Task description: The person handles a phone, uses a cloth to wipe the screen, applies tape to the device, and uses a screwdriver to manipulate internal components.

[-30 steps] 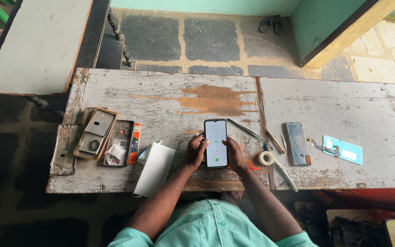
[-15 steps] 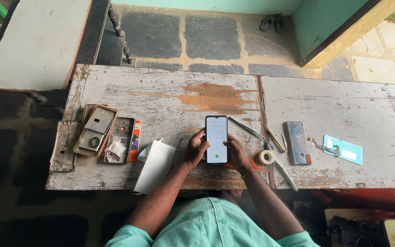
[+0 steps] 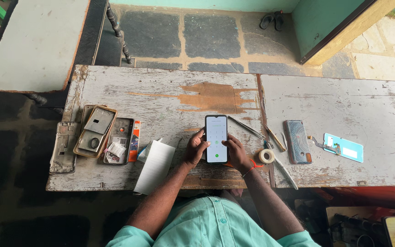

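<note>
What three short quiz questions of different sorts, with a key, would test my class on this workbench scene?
1. True or false: the lit smartphone is held by both the left hand and the right hand.
2. Which lies nearest the right hand? A. roll of tape B. blue card C. phone frame
3. Fill in: the white paper hangs over the bench's ____ edge.

Key
1. True
2. A
3. near (the person's side)
</note>
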